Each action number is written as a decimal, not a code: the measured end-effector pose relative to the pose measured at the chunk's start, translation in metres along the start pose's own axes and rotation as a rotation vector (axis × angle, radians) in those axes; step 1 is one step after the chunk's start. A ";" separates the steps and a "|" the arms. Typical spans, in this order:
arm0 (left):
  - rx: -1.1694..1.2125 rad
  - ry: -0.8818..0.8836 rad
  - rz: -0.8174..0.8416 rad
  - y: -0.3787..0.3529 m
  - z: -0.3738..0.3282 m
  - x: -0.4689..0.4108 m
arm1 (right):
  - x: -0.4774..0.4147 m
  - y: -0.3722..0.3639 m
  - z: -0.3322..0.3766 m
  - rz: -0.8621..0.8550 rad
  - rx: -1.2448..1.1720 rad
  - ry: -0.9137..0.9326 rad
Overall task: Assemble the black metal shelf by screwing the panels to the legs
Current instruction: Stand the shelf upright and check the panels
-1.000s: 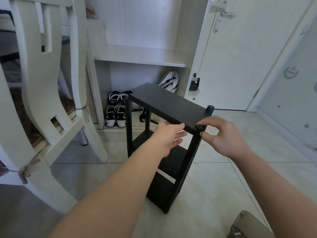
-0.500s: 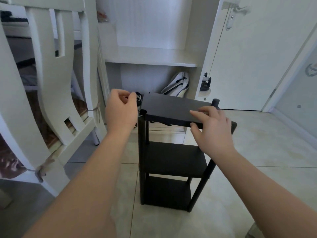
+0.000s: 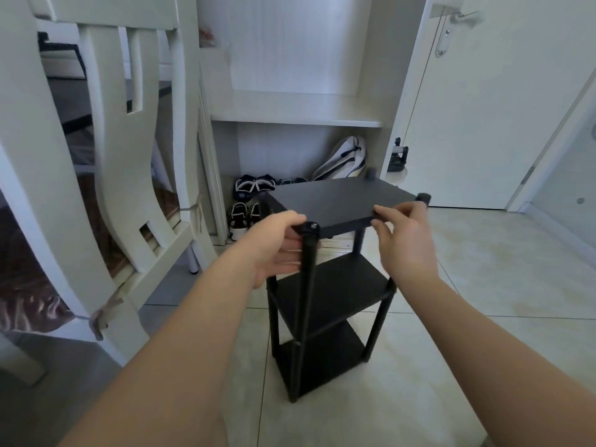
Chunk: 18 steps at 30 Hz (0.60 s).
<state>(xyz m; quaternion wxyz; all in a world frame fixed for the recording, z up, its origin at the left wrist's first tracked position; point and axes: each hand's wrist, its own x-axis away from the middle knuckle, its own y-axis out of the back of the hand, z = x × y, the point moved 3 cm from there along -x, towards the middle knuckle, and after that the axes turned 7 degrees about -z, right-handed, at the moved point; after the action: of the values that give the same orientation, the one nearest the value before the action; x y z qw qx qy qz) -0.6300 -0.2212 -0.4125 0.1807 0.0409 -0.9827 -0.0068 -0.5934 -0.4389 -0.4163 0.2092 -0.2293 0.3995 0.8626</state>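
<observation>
A black metal shelf (image 3: 332, 295) with three panels stands upright on the tiled floor in front of me. Its top panel (image 3: 338, 201) is level with my hands. My left hand (image 3: 277, 246) is at the near left corner, thumb on the panel's edge and fingers under it beside the front leg (image 3: 308, 285). My right hand (image 3: 403, 240) pinches the near right edge of the top panel between thumb and fingers. A black cap (image 3: 423, 198) tops the right leg.
A white wooden chair (image 3: 106, 156) stands close on the left. Behind the shelf is a white cabinet niche (image 3: 300, 114) with several shoes (image 3: 248, 201) on the floor. A white door (image 3: 496, 101) is at the right. Bare floor tiles lie to the right.
The shelf has turned so a corner leg faces me. My left hand came down from the far left corner to the near left corner. My right hand shifted along the near edge.
</observation>
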 end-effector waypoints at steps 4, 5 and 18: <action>0.042 0.022 0.156 -0.046 0.006 0.018 | -0.015 0.001 -0.011 0.007 -0.129 -0.199; -0.022 0.009 0.162 -0.053 0.007 0.021 | -0.016 0.003 -0.013 0.025 -0.202 -0.255; 0.037 -0.046 -0.338 0.021 -0.009 -0.012 | 0.022 0.015 0.011 0.498 -0.665 -0.634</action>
<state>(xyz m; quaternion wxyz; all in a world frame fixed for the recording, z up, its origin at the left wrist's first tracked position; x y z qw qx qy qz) -0.6171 -0.1997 -0.4079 0.1536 0.2087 -0.9656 -0.0197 -0.6222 -0.4354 -0.4137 0.0244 0.0910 0.0633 0.9935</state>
